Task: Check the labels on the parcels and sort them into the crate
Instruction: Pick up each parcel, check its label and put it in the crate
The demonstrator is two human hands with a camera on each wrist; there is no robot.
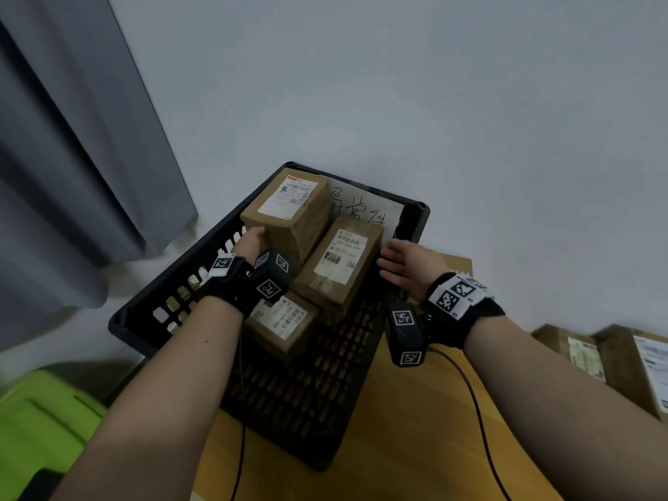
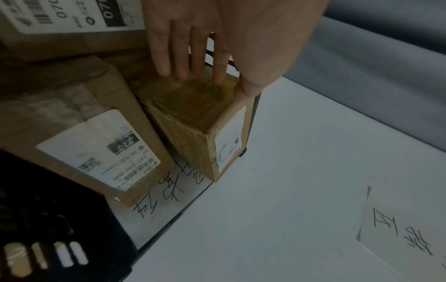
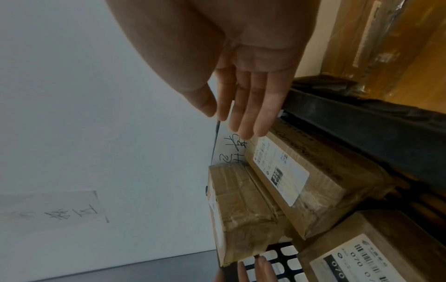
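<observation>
Placement step: your left hand (image 1: 253, 240) pressed flat-fingered on the far-left parcel (image 1: 289, 207) in the crate (image 1: 173, 283); right hand (image 1: 408, 263) hung unclenched, empty. Next, fetch another parcel.

Left forearm: bare, extended forward, wrist strapped with a black band carrying a marker-tagged camera block. Left hand (image 1: 252, 241): fingers (image 2: 181, 55) straight, laid flat against a surface, thumb set at its edge. Right forearm: bare, extended forward, wrist wearing a like band and block. Right hand (image 1: 408, 263): flat, fingers (image 3: 251, 114) straight and together, holding nothing, palm turned leftward.
</observation>
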